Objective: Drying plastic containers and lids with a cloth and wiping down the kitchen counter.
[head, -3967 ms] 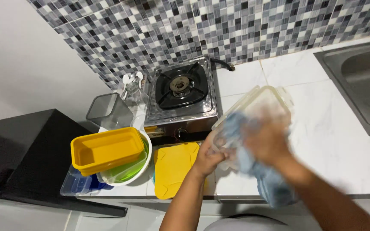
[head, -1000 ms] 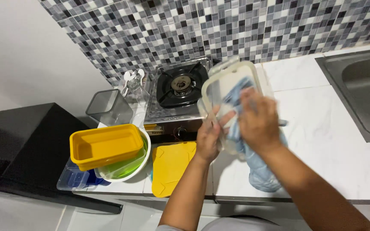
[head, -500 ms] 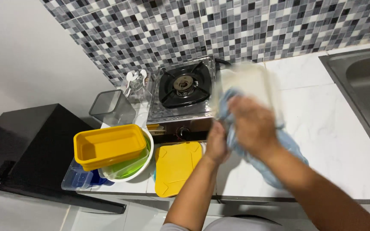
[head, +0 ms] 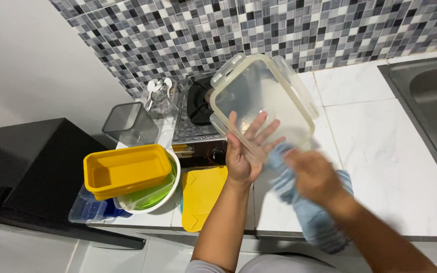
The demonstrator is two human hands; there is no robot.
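The left hand (head: 244, 151) props a clear lid (head: 261, 103) upright above the stove (head: 198, 114), fingers spread flat against it, not clasping. The right hand (head: 313, 174) grips a blue cloth (head: 312, 217). The lid looks light, stiff and slippery; its edge clips seem the safest hold.

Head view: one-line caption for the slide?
Left hand props up a clear clip-lock lid while right hand grips a blue cloth over the white counter.

Both my forearms are bare to the elbow, with no sleeves, watch, rings or gloves on them. My left hand (head: 244, 151) shows sharply, fingers long and nails short. My right hand (head: 313, 174) is blurred. A bit of grey clothing shows near the bottom edge.
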